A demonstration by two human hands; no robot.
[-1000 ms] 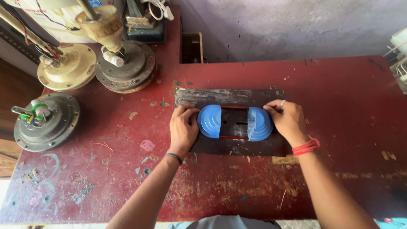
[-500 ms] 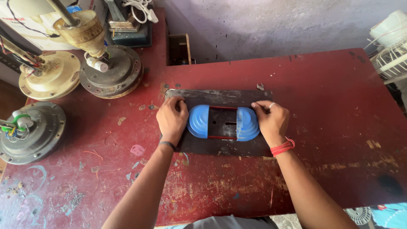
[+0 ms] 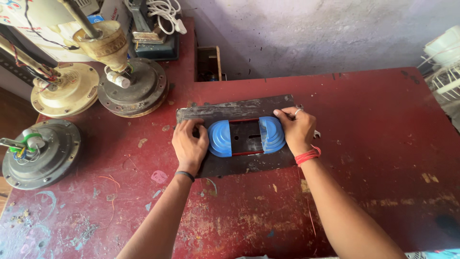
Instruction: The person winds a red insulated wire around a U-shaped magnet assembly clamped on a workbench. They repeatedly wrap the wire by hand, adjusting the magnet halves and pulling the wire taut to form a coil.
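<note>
Lower left: grey fan motor on red table. Upper left: cream motor, dark motor. Centre: dark metal plate bearing two blue stepped formers, wire strung between. Left hand curls around left former; right hand curls around right former.

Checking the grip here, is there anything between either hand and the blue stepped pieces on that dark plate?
Nothing visible: the left hand rests against the left blue piece, and the right hand against the right blue piece.
</note>
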